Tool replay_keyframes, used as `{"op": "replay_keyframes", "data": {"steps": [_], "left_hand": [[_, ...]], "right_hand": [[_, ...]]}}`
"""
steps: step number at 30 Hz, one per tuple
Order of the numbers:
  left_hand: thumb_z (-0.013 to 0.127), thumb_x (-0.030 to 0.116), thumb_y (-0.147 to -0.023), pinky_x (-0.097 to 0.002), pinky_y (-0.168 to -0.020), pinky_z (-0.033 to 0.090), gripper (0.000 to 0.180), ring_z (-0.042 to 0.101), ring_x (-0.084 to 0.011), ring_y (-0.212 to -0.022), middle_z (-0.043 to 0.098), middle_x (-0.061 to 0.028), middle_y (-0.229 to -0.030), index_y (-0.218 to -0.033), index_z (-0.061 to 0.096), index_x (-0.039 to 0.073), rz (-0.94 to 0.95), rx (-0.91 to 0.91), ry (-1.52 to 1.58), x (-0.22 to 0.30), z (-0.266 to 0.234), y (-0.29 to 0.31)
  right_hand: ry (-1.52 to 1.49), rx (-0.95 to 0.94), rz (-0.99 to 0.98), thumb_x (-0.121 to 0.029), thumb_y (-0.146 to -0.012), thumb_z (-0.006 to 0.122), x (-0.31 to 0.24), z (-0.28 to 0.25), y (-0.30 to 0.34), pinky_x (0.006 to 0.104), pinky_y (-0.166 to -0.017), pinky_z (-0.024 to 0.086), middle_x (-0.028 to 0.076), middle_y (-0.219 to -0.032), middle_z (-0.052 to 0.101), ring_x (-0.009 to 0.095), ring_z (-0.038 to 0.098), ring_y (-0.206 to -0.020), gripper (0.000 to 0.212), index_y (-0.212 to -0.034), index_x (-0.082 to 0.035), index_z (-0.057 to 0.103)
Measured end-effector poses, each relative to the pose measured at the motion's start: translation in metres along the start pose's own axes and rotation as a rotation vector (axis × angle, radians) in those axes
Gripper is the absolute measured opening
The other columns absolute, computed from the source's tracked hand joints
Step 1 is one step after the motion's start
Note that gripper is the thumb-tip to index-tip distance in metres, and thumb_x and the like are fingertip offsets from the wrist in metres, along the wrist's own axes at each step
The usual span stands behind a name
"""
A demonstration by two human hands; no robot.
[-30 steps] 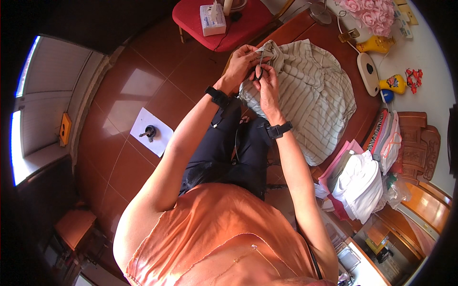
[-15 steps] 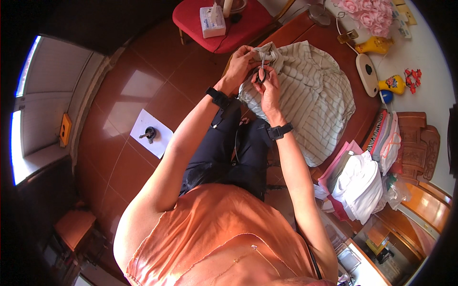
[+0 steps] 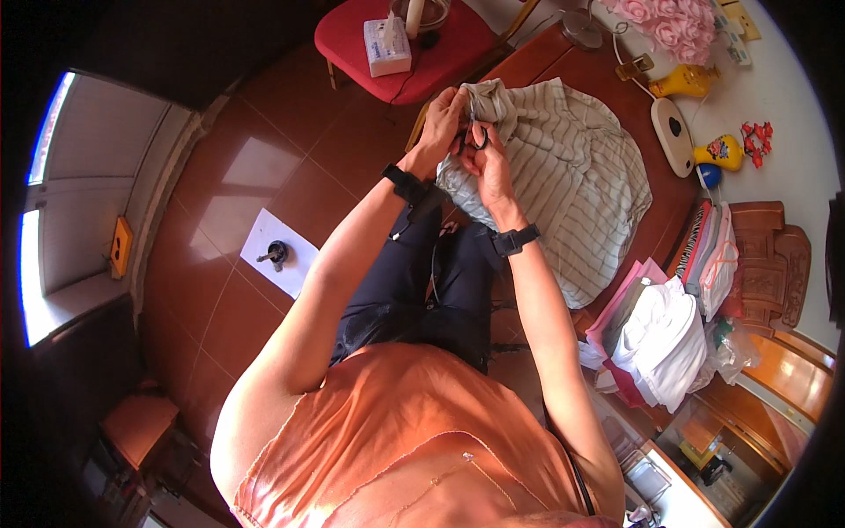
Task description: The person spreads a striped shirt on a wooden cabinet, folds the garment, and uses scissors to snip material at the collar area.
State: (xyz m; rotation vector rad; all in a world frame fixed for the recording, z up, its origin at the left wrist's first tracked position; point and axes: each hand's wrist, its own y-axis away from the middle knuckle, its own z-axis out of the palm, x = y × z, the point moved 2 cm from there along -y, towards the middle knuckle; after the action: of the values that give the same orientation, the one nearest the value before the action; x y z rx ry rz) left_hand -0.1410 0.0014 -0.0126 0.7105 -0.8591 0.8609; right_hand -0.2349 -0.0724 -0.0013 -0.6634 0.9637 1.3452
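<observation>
Reddish-brown tiles [image 3: 290, 180] cover the floor, and a dark wooden table [image 3: 534, 60] runs along the right, up to a white wall. On the table lies a striped cloth [image 3: 572, 185], pale with darker lines, spread wide, its upper left corner bunched up near the person's hands.

The left hand [image 3: 442, 125] has its fingers bent and closed on the bunched edge of the cloth. Just beside it, the right hand [image 3: 493, 167] is curled around the black loop handle of what looks like a small pair of scissors [image 3: 482, 137]; its fingers are mostly closed, and how far the blades are apart I cannot tell.

Beyond the hands stands a red chair [image 3: 458, 66] with a tissue pack [image 3: 387, 51] on its seat. Near the wall are a yellow vase [image 3: 723, 153] and a blue ball [image 3: 709, 176]. Folded clothes [image 3: 656, 339] are piled at the right, and a sheet of white paper [image 3: 264, 231] lies at the left, with a small dark object [image 3: 278, 255] on it.
</observation>
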Motion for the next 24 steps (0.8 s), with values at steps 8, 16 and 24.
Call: {"op": "replay_keyframes", "data": {"steps": [8, 16, 24], "left_hand": [[0.045, 0.035, -0.099, -0.0209, -0.031, 0.025, 0.031, 0.035, -0.0040, -0.036, 0.046, 0.0030, -0.055, -0.085, 0.053, 0.009, 0.022, -0.013, -0.112, -0.001, -0.003, 0.001], [0.045, 0.034, -0.099, -0.0192, -0.037, 0.028, 0.031, 0.037, -0.0020, -0.043, 0.051, 0.0035, -0.063, -0.088, 0.055, 0.007, 0.078, -0.013, -0.139, -0.001, 0.000, 0.001], [0.045, 0.033, -0.099, -0.0285, -0.070, 0.054, 0.033, 0.062, -0.0150, -0.078, 0.061, -0.0057, -0.091, -0.104, 0.055, 0.002, -0.026, -0.013, 0.112, -0.008, -0.001, -0.005]], "right_hand": [[0.029, 0.050, 0.000, -0.029, -0.098, 0.042, -0.001, 0.003, -0.005, 0.0204, -0.048, 0.025, 0.001, -0.078, 0.051, 0.007, 0.035, -0.054, 0.016, -0.095, -0.015, 0.045], [-0.081, 0.105, -0.088, -0.023, -0.097, 0.045, -0.002, 0.001, -0.004, 0.0201, -0.048, 0.026, 0.002, -0.080, 0.053, 0.007, 0.037, -0.054, 0.009, -0.099, -0.014, 0.047], [-0.276, 0.140, -0.210, -0.038, -0.096, 0.051, -0.005, -0.009, 0.001, 0.0227, -0.050, 0.031, 0.003, -0.081, 0.055, 0.009, 0.040, -0.056, 0.027, -0.102, -0.011, 0.048]]}}
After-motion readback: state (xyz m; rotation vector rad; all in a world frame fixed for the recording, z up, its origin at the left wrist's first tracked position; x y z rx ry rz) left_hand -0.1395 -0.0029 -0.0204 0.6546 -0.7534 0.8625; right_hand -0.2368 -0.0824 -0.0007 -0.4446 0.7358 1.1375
